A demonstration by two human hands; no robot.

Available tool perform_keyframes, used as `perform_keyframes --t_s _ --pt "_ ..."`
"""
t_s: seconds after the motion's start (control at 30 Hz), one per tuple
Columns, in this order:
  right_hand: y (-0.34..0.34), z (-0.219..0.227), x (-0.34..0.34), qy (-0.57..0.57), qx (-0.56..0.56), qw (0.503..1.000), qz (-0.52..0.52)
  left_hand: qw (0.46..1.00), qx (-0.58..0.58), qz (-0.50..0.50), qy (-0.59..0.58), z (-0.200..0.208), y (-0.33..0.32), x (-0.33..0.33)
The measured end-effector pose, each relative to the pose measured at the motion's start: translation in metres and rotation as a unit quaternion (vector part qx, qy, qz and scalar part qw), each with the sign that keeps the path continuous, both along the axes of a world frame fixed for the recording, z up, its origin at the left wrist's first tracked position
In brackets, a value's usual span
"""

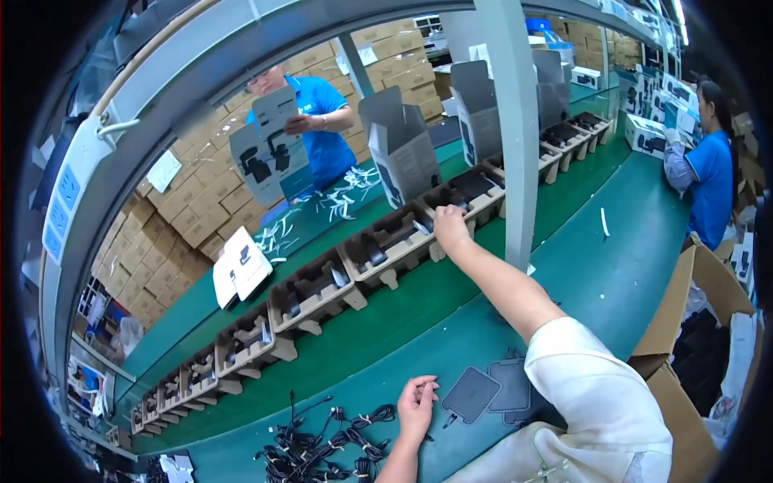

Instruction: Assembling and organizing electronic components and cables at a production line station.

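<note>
My right hand [451, 227] reaches across to the row of moulded cardboard trays, its fingers bent down at the junction of two trays. Whatever it pinches, if anything, is hidden. The tray [386, 266] to its left holds black parts and a small pale piece; another tray [481, 216] to its right holds a dark flat part. Low on the green bench, my left hand [415, 409] rests with loosely curled, slightly parted fingers, and nothing shows in it. Beside it lie a dark textured rectangular pad [473, 395], a second similar pad [510, 385] and bundled black cables [326, 439].
A grey post [515, 137] stands just beyond my right forearm. Open printed boxes [400, 153] line the far side. Across the bench, one person holds a flattened box [270, 149]; another works at right near stacked boxes [646, 133]. A carton [684, 322] stands at my right.
</note>
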State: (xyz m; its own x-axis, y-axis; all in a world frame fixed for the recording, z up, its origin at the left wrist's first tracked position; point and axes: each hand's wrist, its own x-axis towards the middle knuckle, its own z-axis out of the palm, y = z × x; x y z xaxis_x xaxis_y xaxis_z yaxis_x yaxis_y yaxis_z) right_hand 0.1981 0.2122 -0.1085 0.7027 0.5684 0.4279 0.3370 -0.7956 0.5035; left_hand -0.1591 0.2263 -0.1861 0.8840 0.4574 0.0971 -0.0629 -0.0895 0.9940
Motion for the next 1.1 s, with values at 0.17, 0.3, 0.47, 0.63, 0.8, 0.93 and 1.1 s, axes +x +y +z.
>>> perform_keyframes --t_s 0.17,0.3,0.47,0.63,0.8,0.93,1.1 --pt "-0.004 -0.001 0.001 -0.009 0.011 1.000 -0.007 1.000 0.007 0.001 0.007 -0.002 0.003 -0.002" --pt "-0.005 -0.004 -0.003 -0.014 0.000 1.000 -0.003 1.000 -0.004 0.013 0.014 -0.001 0.003 -0.007" --pt "-0.002 -0.007 -0.005 -0.019 0.010 1.000 -0.016 1.000 0.011 -0.003 0.001 -0.004 0.006 -0.012" --pt "-0.011 -0.004 -0.002 0.001 0.019 1.000 -0.024 1.000 0.006 -0.011 -0.010 -0.004 0.012 -0.006" --pt "-0.045 -0.003 -0.071 -0.085 0.093 0.962 0.242 1.000 -0.008 0.005 -0.007 0.004 0.016 -0.010" --pt "-0.088 0.010 -0.186 0.342 0.053 0.854 0.389 1.000 -0.013 0.017 -0.005 0.000 0.022 -0.014" --pt "-0.130 0.005 -0.261 0.394 -0.090 0.835 0.374 0.982 0.184 -0.024 0.010 0.010 0.017 -0.019"
